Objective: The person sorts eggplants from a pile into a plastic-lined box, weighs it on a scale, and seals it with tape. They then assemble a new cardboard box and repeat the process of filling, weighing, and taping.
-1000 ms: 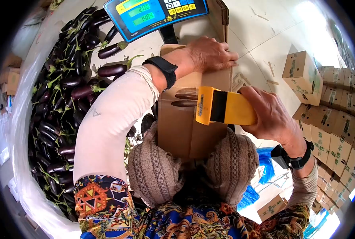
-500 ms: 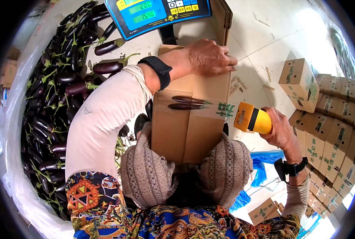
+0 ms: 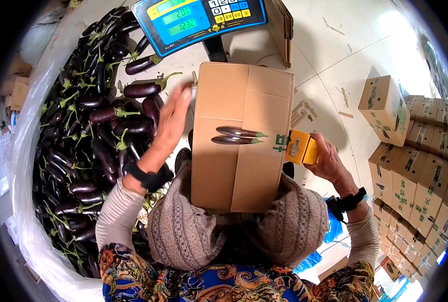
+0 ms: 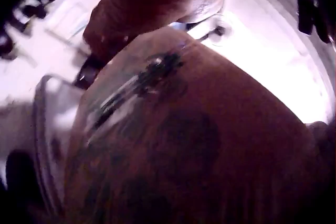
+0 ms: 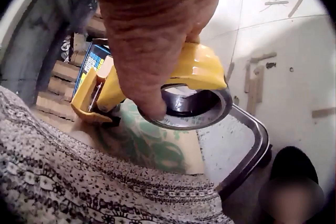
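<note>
A closed cardboard box (image 3: 219, 176) with an eggplant print and green lettering stands between the person's knees. At its right side the right hand (image 3: 329, 160) grips a yellow tape dispenser (image 3: 301, 147), whose head touches the box edge. In the right wrist view, the right hand (image 5: 152, 40) holds the dispenser (image 5: 197, 66) around its tape roll (image 5: 184, 116). Left of the box the left hand (image 3: 172, 121) is raised with fingers extended, holding nothing. The left wrist view shows the left hand (image 4: 157, 3) beside the dark, blurred box side (image 4: 210, 124).
Many eggplants (image 3: 103, 116) lie in a heap at left, edged by clear plastic sheeting (image 3: 25, 201). A scale display (image 3: 184, 22) stands beyond the box, beside folded cardboard (image 3: 282, 30). Stacked printed boxes (image 3: 420, 186) fill the right; scraps (image 3: 299, 113) lie on the floor.
The dispenser first moved right off the box top, laying tape, then came back against its right side, lower down. The left hand left the box's far edge and moved to its left.
</note>
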{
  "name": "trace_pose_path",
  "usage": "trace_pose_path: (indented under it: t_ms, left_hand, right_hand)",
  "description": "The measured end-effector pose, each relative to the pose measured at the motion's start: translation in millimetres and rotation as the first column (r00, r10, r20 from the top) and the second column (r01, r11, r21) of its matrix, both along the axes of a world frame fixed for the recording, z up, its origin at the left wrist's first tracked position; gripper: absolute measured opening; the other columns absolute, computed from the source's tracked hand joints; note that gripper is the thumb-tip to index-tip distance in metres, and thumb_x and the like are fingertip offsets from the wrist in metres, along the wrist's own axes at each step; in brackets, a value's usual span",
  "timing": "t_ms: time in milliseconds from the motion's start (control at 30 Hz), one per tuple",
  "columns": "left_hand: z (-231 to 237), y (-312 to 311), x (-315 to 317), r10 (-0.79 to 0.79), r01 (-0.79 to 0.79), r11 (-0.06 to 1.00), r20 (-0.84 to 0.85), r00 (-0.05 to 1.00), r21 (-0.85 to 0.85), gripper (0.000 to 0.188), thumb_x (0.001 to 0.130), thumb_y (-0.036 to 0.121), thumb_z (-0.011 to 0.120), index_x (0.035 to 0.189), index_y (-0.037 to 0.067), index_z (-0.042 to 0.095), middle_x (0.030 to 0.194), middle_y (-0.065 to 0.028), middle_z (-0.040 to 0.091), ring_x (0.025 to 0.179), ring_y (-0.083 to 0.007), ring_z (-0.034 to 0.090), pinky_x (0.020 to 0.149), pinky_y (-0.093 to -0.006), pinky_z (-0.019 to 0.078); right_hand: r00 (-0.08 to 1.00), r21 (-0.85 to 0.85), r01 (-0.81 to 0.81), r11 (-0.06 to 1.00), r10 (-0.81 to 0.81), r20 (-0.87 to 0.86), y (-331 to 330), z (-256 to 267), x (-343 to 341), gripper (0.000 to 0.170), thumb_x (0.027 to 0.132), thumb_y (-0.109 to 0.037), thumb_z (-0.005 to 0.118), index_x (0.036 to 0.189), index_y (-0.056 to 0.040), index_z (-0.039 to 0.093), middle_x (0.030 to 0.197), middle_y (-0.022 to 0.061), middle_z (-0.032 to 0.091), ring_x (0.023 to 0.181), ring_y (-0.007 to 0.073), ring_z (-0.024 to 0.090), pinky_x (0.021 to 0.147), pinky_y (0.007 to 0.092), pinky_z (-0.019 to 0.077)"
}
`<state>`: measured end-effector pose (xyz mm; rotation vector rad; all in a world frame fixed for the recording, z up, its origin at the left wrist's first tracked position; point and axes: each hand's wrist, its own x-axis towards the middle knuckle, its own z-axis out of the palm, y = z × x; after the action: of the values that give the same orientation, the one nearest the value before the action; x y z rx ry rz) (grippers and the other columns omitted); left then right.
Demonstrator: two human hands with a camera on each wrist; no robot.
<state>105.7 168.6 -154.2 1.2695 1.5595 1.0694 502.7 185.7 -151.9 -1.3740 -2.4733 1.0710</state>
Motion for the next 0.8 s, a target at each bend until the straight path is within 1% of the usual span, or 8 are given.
trace_pose_path:
  t_ms: [33, 167, 300, 433, 533, 700, 733, 800]
  left_hand:
    - [-28.5, -22.2, -1.2, 0.255, -0.093, 0.921, 0.406, 0.878, -0.377, 0.061, 0.103, 0.048, 0.039, 0.14, 0.0, 0.048, 0.14, -0.0122, 0.052, 0.125, -0.0221, 0.05, 0.106, -0.0331, 0.0389]
    - [-75.4, -39.4, 9.0, 0.238, 0.099, 0.823, 0.499, 0.833, -0.559, 0.072, 0.098, 0.059, 0.045, 0.14, 0.0, 0.047, 0.134, -0.011, 0.056, 0.119, -0.02, 0.056, 0.099, -0.0332, 0.0461]
    - [-51.4, -19.3, 15.4, 0.393, 0.278, 0.749, 0.74, 0.545, -0.602, 0.068, 0.096, 0.054, 0.052, 0.138, 0.001, 0.05, 0.132, -0.0103, 0.058, 0.115, -0.018, 0.058, 0.093, -0.0331, 0.0495]
    - [-61.2, -20.6, 38.3, 0.261, 0.415, 0.783, 0.85, 0.458, -0.464, 0.064, 0.096, 0.05, 0.054, 0.137, 0.001, 0.051, 0.13, -0.0099, 0.059, 0.113, -0.0178, 0.058, 0.092, -0.0328, 0.0502]
    - [-75.8, -18.7, 49.5, 0.131, 0.472, 0.802, 0.879, 0.459, -0.366, 0.061, 0.096, 0.048, 0.055, 0.136, 0.002, 0.052, 0.128, -0.0096, 0.06, 0.111, -0.0176, 0.059, 0.09, -0.0326, 0.0507]
    - [-116.7, -11.1, 0.8, -0.228, 0.461, 0.849, 0.607, 0.761, -0.259, 0.053, 0.098, 0.041, 0.056, 0.135, 0.003, 0.053, 0.127, -0.0088, 0.061, 0.11, -0.0174, 0.059, 0.088, -0.0319, 0.0505]
    - [-111.1, -9.0, -17.2, -0.238, 0.431, 0.86, 0.532, 0.813, -0.273, 0.049, 0.099, 0.037, 0.054, 0.135, 0.004, 0.054, 0.128, -0.0083, 0.061, 0.111, -0.0175, 0.058, 0.088, -0.0314, 0.0496]
    - [-89.1, -12.4, -35.0, 0.123, 0.238, 0.854, 0.625, 0.771, -0.462, 0.057, 0.101, 0.049, 0.044, 0.136, 0.004, 0.053, 0.135, -0.0056, 0.056, 0.119, -0.0152, 0.052, 0.091, -0.03, 0.0445]
  right_hand:
    - [1.0, 0.004, -0.005, 1.0, 0.005, 0.007, -0.8, 2.5, -2.5, 0.057, 0.065, -0.004, 0.082, 0.112, -0.0049, 0.049, 0.098, 0.0162, 0.063, 0.093, 0.0373, 0.064, 0.081, 0.0424, 0.0541]
    - [1.0, 0.062, 0.012, 0.998, -0.013, 0.02, -5.3, -0.7, -0.9, 0.057, 0.065, -0.005, 0.082, 0.111, -0.0048, 0.049, 0.097, 0.0157, 0.062, 0.093, 0.0371, 0.064, 0.079, 0.0426, 0.0536]
    - [0.998, 0.073, -0.039, 0.997, 0.035, 0.054, -12.4, 27.5, -6.5, 0.058, 0.064, -0.005, 0.082, 0.112, -0.0042, 0.049, 0.101, 0.0173, 0.061, 0.099, 0.0383, 0.062, 0.082, 0.0419, 0.0522]
    - [0.994, 0.11, 0.035, 0.993, -0.046, 0.096, -14.2, 98.6, -17.0, 0.048, 0.071, -0.009, 0.077, 0.109, -0.0037, 0.049, 0.086, 0.0189, 0.062, 0.079, 0.0401, 0.066, 0.071, 0.0453, 0.0548]
    - [0.97, 0.152, -0.018, 0.988, -0.019, 0.242, -17.1, 123.4, -21.0, 0.038, 0.077, -0.015, 0.071, 0.105, -0.0017, 0.048, 0.084, 0.0194, 0.06, 0.077, 0.0401, 0.065, 0.069, 0.0467, 0.0537]
    - [0.977, 0.084, 0.026, 0.996, -0.043, 0.207, -15.5, 119.4, -70.0, 0.044, 0.079, -0.026, 0.075, 0.102, -0.0012, 0.045, 0.08, 0.0226, 0.061, 0.077, 0.041, 0.065, 0.068, 0.0457, 0.0522]
    - [0.965, 0.166, -0.057, 0.984, 0.012, 0.263, -10.7, 121.6, -82.6, 0.047, 0.079, -0.028, 0.075, 0.102, -0.0011, 0.045, 0.082, 0.0233, 0.062, 0.078, 0.0414, 0.065, 0.068, 0.0466, 0.0515]
    - [0.949, 0.157, -0.159, 0.975, 0.107, 0.297, 1.0, 123.2, -103.6, 0.051, 0.078, -0.031, 0.077, 0.103, -0.001, 0.044, 0.084, 0.0238, 0.063, 0.079, 0.0421, 0.065, 0.068, 0.0485, 0.0496]
